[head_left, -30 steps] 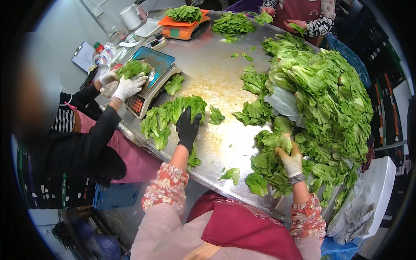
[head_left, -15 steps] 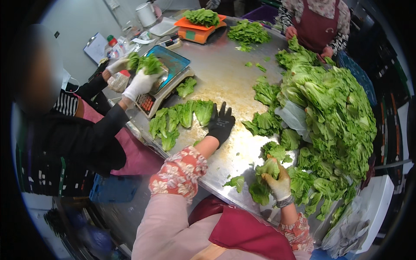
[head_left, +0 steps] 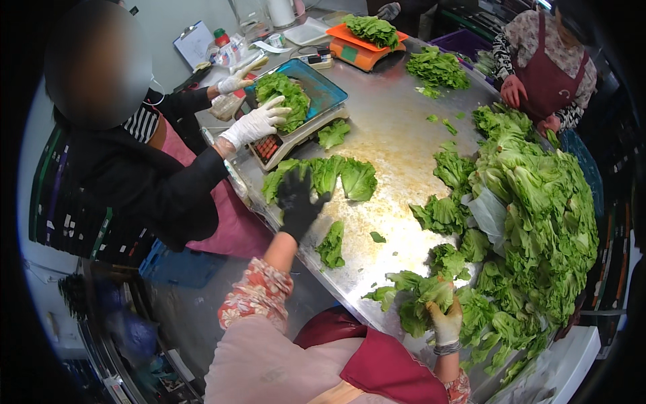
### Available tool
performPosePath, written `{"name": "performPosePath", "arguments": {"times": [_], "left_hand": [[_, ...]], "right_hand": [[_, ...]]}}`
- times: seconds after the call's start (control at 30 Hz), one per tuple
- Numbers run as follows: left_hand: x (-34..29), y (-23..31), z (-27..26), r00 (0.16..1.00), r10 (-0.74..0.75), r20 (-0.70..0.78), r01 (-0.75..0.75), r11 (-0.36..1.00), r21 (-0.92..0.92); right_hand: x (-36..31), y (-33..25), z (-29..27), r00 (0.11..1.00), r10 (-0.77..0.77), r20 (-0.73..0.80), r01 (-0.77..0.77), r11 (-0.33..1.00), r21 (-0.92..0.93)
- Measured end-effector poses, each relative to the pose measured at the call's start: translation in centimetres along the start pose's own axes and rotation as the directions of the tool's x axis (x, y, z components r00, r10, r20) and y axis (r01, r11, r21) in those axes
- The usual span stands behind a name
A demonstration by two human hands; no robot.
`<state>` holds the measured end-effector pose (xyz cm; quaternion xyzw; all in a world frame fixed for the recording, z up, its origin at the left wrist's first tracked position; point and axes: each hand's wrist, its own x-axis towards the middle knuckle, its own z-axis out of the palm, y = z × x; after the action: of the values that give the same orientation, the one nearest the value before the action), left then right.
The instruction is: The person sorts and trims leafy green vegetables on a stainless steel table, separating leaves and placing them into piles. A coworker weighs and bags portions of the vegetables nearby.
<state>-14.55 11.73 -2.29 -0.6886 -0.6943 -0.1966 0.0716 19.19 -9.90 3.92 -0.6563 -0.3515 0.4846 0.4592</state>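
Smeared with brownish stains, a broad, shiny metal table (head_left: 397, 148) fills the room. Nearest me, the pale-gloved right hand (head_left: 445, 322) grips a frilly green lettuce bunch (head_left: 436, 291) beside a tall green lettuce heap (head_left: 538, 209). Farther up, the black-gloved left hand (head_left: 299, 202) spreads wide at a row of flat green leaves (head_left: 356, 178). Beyond stand a blue-trayed scale (head_left: 326, 87), then an orange scale (head_left: 356, 55).

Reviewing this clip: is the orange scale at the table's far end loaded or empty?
Loaded. A pile of green leaves sits on top of the orange scale, leaving only the tray's edges showing.
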Motion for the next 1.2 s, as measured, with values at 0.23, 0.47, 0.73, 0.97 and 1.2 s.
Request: {"name": "performPosePath", "arguments": {"times": [0.23,0.47,0.73,0.97,1.2], "left_hand": [[1.8,-7.9,-1.2,0.833,-0.088,0.547,0.017,0.991,0.134],[5.2,-11.6,2.7,0.798,0.146,0.585,-0.117,0.989,-0.088],[5.8,-12.5,2.2,0.834,0.062,0.549,-0.037,0.998,-0.057],[1.7,-12.1,1.3,0.865,-0.004,0.502,0.015,1.000,-0.018],[-1.2,-14.7,2.5,0.959,0.099,0.266,-0.096,0.995,-0.024]], "right_hand": [[0.5,2.4,0.4,0.995,-0.076,0.060,0.084,0.985,-0.151],[0.0,2.0,1.3,0.997,-0.001,0.078,0.014,0.985,-0.174],[-1.0,0.6,2.0,0.991,-0.094,0.098,0.122,0.932,-0.340],[-1.1,-0.3,2.3,0.993,0.039,0.110,-0.006,0.958,-0.285],[-0.6,3.4,2.3,0.960,-0.175,0.217,0.258,0.852,-0.456]]}}
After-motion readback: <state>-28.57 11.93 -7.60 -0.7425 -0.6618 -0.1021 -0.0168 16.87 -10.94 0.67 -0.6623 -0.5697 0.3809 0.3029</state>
